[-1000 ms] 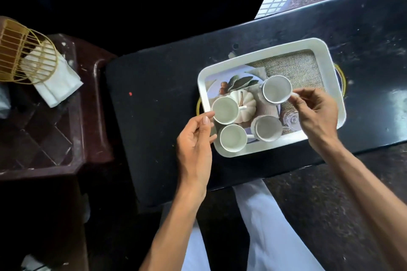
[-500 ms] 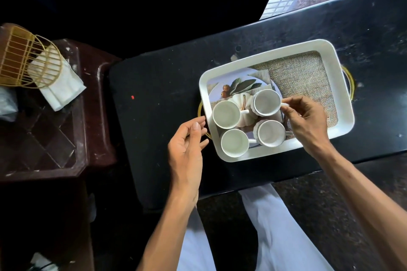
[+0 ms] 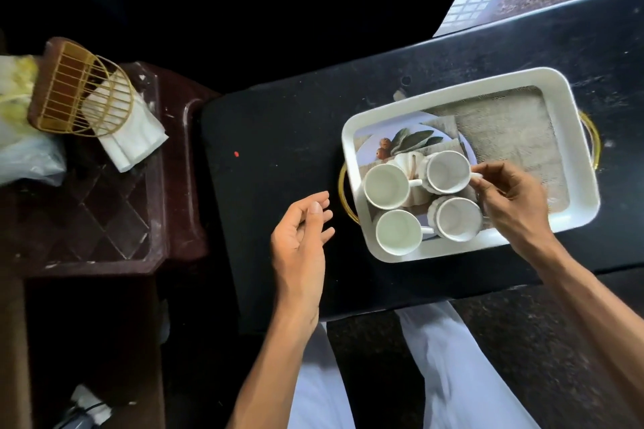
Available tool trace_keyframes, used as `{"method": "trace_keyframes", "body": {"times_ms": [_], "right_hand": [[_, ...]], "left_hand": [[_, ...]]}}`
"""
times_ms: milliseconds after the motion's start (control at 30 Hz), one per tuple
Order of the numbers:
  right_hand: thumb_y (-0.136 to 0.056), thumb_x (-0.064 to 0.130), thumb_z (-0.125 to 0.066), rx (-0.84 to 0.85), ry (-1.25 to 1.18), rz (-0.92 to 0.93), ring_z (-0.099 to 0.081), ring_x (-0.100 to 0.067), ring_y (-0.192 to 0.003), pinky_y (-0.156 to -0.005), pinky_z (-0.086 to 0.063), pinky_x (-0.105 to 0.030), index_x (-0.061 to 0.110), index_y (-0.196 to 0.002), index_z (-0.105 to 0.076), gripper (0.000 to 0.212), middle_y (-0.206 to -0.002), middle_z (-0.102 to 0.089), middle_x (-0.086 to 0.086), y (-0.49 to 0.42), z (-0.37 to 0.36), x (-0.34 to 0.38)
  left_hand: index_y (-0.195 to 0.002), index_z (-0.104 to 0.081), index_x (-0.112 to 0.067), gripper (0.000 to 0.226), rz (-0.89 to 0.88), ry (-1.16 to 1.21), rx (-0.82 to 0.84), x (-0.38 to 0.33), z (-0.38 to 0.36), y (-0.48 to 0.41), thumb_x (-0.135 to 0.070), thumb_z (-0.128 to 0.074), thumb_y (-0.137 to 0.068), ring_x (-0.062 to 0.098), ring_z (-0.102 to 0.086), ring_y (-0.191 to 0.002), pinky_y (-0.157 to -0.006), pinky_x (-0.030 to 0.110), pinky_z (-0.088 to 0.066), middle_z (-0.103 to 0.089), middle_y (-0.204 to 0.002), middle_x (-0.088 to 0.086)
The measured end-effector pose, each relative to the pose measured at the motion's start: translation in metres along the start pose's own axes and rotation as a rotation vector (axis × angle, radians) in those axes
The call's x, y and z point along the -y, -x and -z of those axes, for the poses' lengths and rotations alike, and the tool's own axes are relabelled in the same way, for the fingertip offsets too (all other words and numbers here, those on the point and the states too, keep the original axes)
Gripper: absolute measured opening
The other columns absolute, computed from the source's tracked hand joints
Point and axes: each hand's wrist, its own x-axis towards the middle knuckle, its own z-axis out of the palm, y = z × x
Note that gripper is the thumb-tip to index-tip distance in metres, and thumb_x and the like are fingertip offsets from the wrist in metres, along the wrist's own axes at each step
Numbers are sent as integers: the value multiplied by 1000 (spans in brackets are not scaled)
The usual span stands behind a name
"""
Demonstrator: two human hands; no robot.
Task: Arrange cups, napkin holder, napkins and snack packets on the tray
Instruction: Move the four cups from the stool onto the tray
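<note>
A white tray (image 3: 453,87) with a printed burlap-and-pumpkin base lies on the black worktop (image 3: 278,122) at the centre right of the frame, a gold handle (image 3: 593,139) showing at its right end. Four white cups (image 3: 386,186) stand upright and close together in a two-by-two cluster in the tray's left half; its right half holds nothing. The right hand (image 3: 512,198) reaches in from the lower right over the tray, its grip closed in a pinch of thumb and fingertips on the handle of the upper right cup (image 3: 447,171), which sits on the tray base. The left hand (image 3: 299,237) hovers over the worktop just left of the tray, grip relaxed, fingers loosely curled and holding nothing. At the upper left of the frame, well apart from the tray, the gold wire napkin holder (image 3: 83,94) lies on a dark red side table (image 3: 104,219) with white napkins (image 3: 136,139) partly under it and a clear plastic bag (image 3: 28,157) beside it.
</note>
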Motion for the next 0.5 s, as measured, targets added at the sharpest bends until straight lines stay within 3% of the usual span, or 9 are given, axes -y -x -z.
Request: {"method": "trace_keyframes", "body": {"times_ms": [67, 100, 167, 200, 267, 333, 400, 433, 500], "right_hand": [[-94, 6, -65, 25, 82, 13, -67, -20, -98, -75, -50, -7, 12, -115, -68, 22, -104, -71, -2, 2, 3, 5], [-94, 3, -63, 41, 137, 38, -66, -21, -102, -75, -52, -10, 18, -119, -67, 29, -104, -69, 1, 3, 7, 9], [-97, 6, -56, 54, 196, 52, -65, -28, -102, -82, -55, -31, 41, -119, -63, 42, -97, -69, 9, 10, 15, 24], [-98, 15, -53, 44, 199, 46, -64, -31, -102, -88, -53, -42, 46, -118, -60, 38, -99, -70, 9, 14, 19, 34], [-96, 41, -47, 31, 233, 115, -61, -33, -112, -97, -50, -52, 37, -122, -58, 29, -118, -68, -3, 25, 15, 48], [-93, 50, -47, -7, 195, 150, -59, -29, -119, -104, -46, -51, 33, -124, -58, 37, -127, -64, -2, 36, 0, 70], [-96, 42, -55, -17, 156, 220, -60, -23, -117, -108, -45, -37, 40, -120, -59, 24, -123, -64, 7, 48, -26, 97], [-96, 35, -59, -15, 132, 264, -61, -21, -113, -105, -47, -32, 40, -119, -60, 24, -119, -64, 9, 55, -41, 110], [-92, 23, -64, 27, 93, 288, -64, -20, -107, -97, -51, -37, 33, -119, -63, 29, -116, -65, 9, 63, -75, 134]], "left_hand": [[-105, -74, -27, 23, 0, 3, -25, -3, 6, -2, -20, -52, -105, 7, -72, -103, -83, 27, -60, -76, -112, -9], [-105, -74, -26, 23, 0, 5, -40, -5, 10, -3, -20, -52, -105, 7, -71, -104, -84, 28, -60, -76, -113, -9], [-106, -74, -25, 23, 4, 13, -73, -7, 19, -6, -20, -52, -105, 7, -71, -105, -84, 28, -60, -76, -114, -8], [-106, -74, -25, 23, 7, 23, -90, -8, 25, -7, -20, -51, -105, 8, -71, -105, -84, 28, -60, -76, -114, -8], [-106, -74, -25, 24, 11, 52, -125, -9, 37, -11, -20, -51, -105, 9, -72, -106, -84, 28, -61, -76, -113, -7], [-106, -74, -24, 24, 16, 72, -164, -9, 51, -17, -20, -51, -105, 9, -72, -106, -85, 29, -61, -76, -112, -8], [-107, -74, -24, 24, 12, 84, -205, -9, 68, -24, -19, -50, -105, 8, -72, -105, -86, 30, -61, -75, -112, -7], [-107, -74, -23, 24, 6, 88, -229, -9, 78, -28, -18, -50, -106, 8, -72, -106, -87, 30, -60, -75, -113, -7], [-108, -73, -23, 24, -14, 89, -274, -8, 99, -35, -17, -50, -105, 9, -71, -106, -87, 30, -60, -75, -115, -6]]}}
